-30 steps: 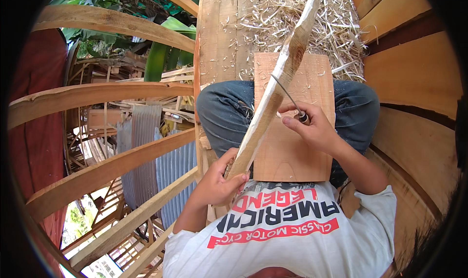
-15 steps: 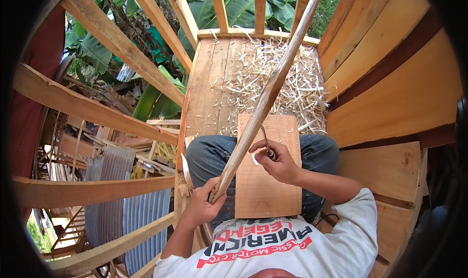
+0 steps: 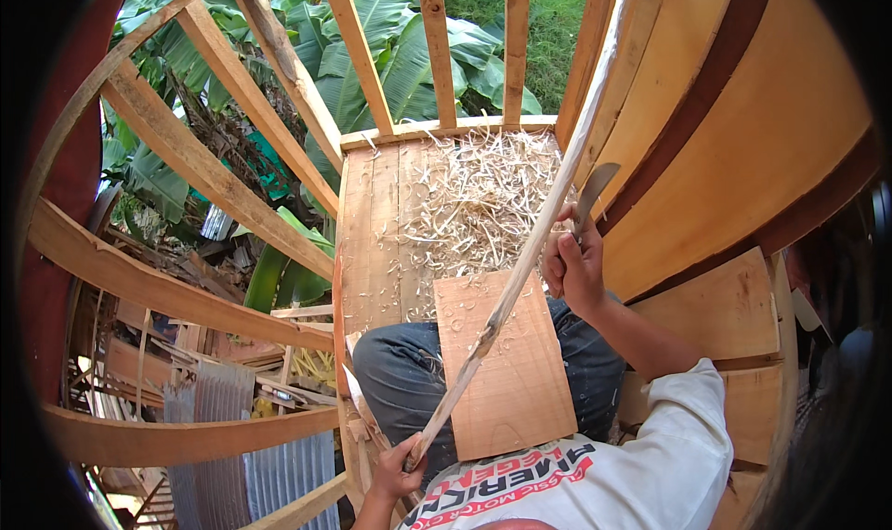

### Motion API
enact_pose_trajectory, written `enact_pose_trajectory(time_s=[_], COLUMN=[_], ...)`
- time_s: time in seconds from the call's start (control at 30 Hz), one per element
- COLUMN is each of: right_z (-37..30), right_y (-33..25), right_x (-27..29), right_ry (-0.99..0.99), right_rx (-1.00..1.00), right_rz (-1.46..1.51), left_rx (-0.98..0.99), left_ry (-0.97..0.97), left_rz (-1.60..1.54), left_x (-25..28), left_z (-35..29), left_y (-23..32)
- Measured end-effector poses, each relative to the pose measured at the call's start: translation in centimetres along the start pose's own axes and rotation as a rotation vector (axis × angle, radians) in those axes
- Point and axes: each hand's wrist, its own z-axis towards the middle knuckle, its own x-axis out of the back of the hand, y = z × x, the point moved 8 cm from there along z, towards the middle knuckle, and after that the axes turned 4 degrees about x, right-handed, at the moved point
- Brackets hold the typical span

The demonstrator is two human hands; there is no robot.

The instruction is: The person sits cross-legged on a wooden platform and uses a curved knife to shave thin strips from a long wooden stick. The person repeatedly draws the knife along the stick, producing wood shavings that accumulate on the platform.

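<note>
Wrapped firmly around the near end of the long stick (image 3: 483,340), the left hand (image 3: 400,470) sits just off the board's near left corner, and here's the right hand (image 3: 574,261) by the far right corner, fingers curled on a curved knife (image 3: 594,194), blade up, close alongside the stick; whether those fingers touch the wood, I cannot tell. What a line that stick cuts, slanting over the flat wooden board (image 3: 511,381) and running well past its far edge! Beyond that edge, the plank platform (image 3: 367,251) carries a thick heap of pale shavings (image 3: 492,205), with a few curls on the board itself. Look at the edges: the board spans the jeans (image 3: 395,367), its near end against the white shirt (image 3: 650,456), while planks with only sparse curls give room ahead and to its left. Slatted rails (image 3: 195,298) fence the left, more stand past the heap, and broad wooden panels (image 3: 743,140) close off the board's right. Outside the rails, banana leaves (image 3: 400,75) crowd beyond the far edge, corrugated sheets (image 3: 214,437) to its left.
</note>
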Motion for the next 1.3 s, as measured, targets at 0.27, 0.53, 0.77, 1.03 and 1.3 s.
enact_pose_trajectory(time_s=[0.27, 0.53, 0.77, 1.03, 1.3], right_z=[-1.5, -4.0, -5.2, -6.3, -10.0], right_y=[3.4, 5.6, 7.6, 8.8, 7.2], right_x=[0.1, -0.4, -1.9, -0.1, -2.6], right_ry=[0.025, 0.023, -0.075, -0.226, -0.651], right_rx=[-0.320, -0.387, -0.478, -0.506, -0.191], right_rz=[-0.029, -0.087, -0.163, -0.576, -1.253], left_rx=[0.233, 0.252, 0.241, 0.167, 0.169], left_ry=[-0.084, -0.151, -0.020, 0.125, 0.127], left_rz=[0.080, 0.228, 0.185, 0.285, 0.261], left_x=[0.3, 1.9, -1.2, -2.5, -2.8], left_z=[-2.9, 3.1, 7.3, 7.0, 6.7], left_y=[-3.2, 4.2, 4.9, 4.3, 3.4])
